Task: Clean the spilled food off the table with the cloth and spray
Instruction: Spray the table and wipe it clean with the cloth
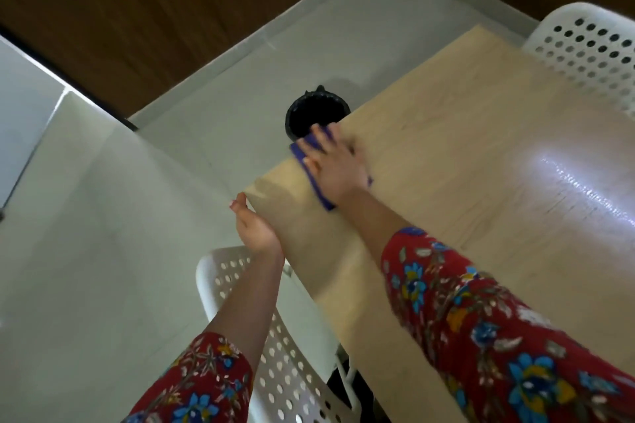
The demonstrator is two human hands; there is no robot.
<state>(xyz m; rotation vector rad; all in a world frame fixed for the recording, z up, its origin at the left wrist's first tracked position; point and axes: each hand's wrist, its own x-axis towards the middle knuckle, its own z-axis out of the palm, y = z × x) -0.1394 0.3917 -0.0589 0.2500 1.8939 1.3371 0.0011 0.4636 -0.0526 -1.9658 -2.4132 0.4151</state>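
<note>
A purple cloth [304, 156] lies flat on the light wooden table [481, 154], close to its left edge and far corner. My right hand [335, 166] presses on the cloth with fingers spread and straight. My left hand [252, 225] is held palm-up against the table's left edge, fingers together and slightly cupped, holding nothing. No spray bottle is in view. A wet sheen [580, 189] shows on the table to the right.
A black bin [309, 115] stands on the pale tiled floor just beyond the table corner. One white perforated chair [275, 336] sits under my left arm, another [591, 48] at the far right. A brown wooden wall runs along the back.
</note>
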